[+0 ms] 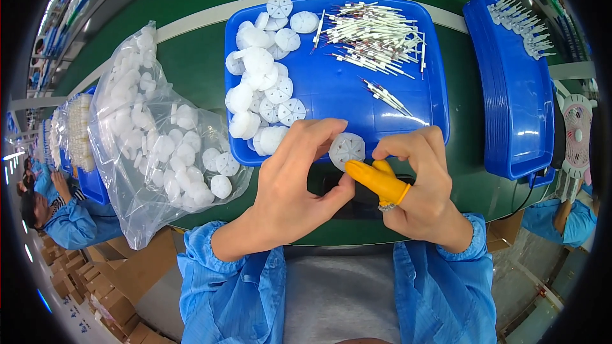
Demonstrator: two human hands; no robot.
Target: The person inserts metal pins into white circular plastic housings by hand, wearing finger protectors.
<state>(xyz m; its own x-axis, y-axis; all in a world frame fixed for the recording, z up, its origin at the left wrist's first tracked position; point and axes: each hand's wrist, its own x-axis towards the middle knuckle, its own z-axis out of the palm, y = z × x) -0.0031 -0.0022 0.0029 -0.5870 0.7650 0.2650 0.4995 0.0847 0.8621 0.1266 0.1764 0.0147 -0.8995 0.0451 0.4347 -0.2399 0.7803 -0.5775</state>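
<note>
A round, translucent white plastic disc (347, 147) with slots in its face is held over the near edge of the blue tray (408, 129). My left hand (296, 181) curls round its left side, index finger above and thumb below. From the right, my right hand (417, 185) grips the disc's lower edge with fingers in yellow finger cots (376, 183). More white discs (260, 67) are heaped along the tray's left side. Thin white sticks with dark ends (376, 35) lie piled at its far right, and a few more (386, 97) rest closer to me.
Left of the tray, a clear plastic bag (131, 185) spills white discs on the green table (197, 67). Stacked blue trays (510, 102) stand right, white parts on top. Beyond them is a fan (577, 134). Co-workers in blue sit at left (83, 220) and right (564, 223).
</note>
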